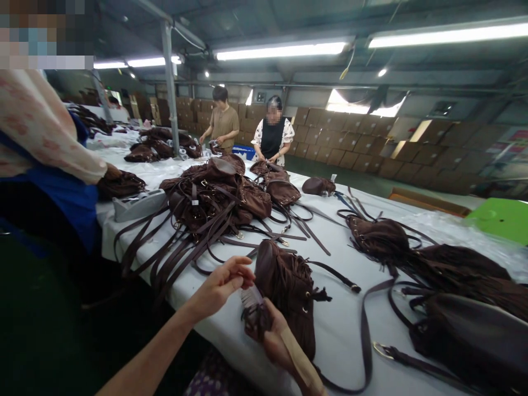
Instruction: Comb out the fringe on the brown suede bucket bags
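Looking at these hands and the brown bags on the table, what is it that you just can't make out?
All in the head view:
Clear strip by the left hand: too blurred to tell whether the fingertips touch it.
Dark bundle: partly covered by the right hand.
Heaped bags: they overlap, so no sure count.
Front bag at far right: cut off by the right edge.
Cardboard boxes: any markings too small and blurred to read.
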`<act>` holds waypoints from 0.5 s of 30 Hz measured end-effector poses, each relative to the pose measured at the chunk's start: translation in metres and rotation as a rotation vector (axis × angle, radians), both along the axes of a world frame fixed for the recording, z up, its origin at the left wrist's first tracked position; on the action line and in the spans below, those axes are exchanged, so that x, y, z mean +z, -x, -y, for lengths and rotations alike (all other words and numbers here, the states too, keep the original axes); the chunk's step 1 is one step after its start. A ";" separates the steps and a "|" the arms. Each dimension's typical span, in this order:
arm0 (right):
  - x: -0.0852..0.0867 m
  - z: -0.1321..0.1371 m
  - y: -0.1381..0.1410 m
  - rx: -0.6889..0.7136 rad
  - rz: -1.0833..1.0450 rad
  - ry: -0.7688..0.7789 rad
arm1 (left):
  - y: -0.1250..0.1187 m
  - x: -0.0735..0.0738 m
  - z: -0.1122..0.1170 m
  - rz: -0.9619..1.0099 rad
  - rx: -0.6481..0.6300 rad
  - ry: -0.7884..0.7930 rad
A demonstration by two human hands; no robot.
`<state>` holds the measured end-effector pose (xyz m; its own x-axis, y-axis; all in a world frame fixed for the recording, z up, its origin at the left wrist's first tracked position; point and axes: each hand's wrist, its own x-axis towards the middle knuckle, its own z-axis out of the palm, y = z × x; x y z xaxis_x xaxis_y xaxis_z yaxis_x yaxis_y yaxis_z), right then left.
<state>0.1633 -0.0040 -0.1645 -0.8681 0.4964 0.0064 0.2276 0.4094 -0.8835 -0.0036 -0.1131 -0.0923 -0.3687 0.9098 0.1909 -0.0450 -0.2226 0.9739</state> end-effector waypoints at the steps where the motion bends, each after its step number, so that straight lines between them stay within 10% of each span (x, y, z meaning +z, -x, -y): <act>1: 0.005 0.002 -0.003 0.012 -0.034 0.110 | 0.003 -0.002 -0.003 0.043 -0.045 -0.031; 10: 0.009 0.015 -0.058 -0.228 -0.268 0.636 | -0.011 0.002 -0.022 0.220 -0.355 -0.135; 15: 0.015 0.004 -0.060 -0.292 -0.250 0.533 | -0.043 0.003 -0.028 -0.415 -0.388 -0.043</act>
<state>0.2234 -0.0076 -0.1497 -0.7013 0.7024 -0.1217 0.0249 -0.1465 -0.9889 0.0392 -0.0852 -0.0892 0.1045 0.9519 0.2879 0.2530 -0.3054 0.9180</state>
